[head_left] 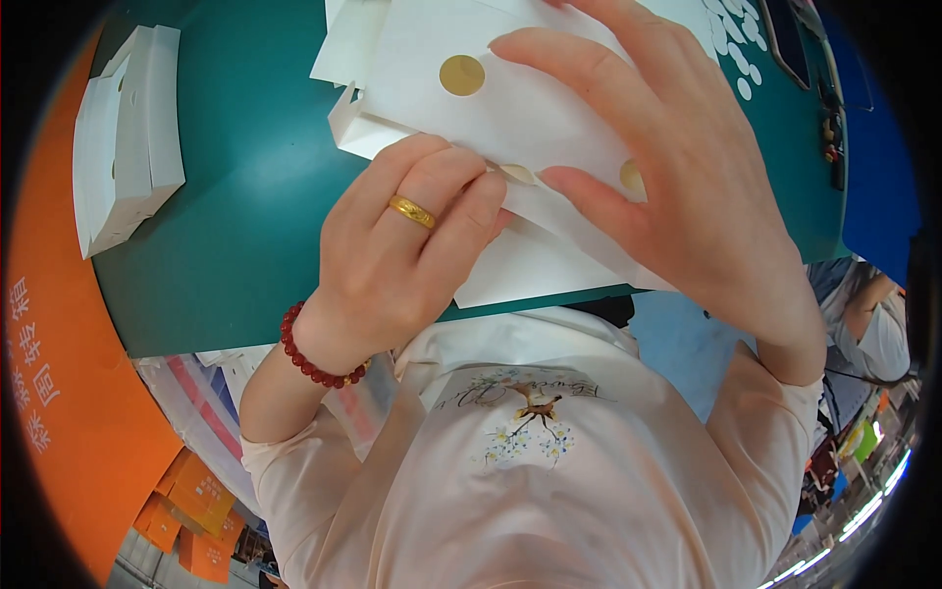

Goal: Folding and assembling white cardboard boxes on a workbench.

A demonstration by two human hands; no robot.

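In front of me lies a white cardboard box (549, 108), partly folded, with flaps and layers at its left edge. Round gold-coloured spots show on it: one spot (462, 75) in plain sight, the others partly covered. My left hand (407, 221), with a gold ring and a red bead bracelet, has its fingers curled and pressed together on the box's near edge; the fingertips are partly hidden. Over the right part of the box my right hand (653, 128) spreads its thumb and fingers, the tips resting on or close to the white surface.
A white open box (132, 137) stands at the far left of the green table (245, 196). Small white oval pieces (736, 39) lie scattered at the back right, near a phone-like dark object (785, 39). Orange boxes (201, 491) are on the lower left. Another person (873, 324) is at the right.
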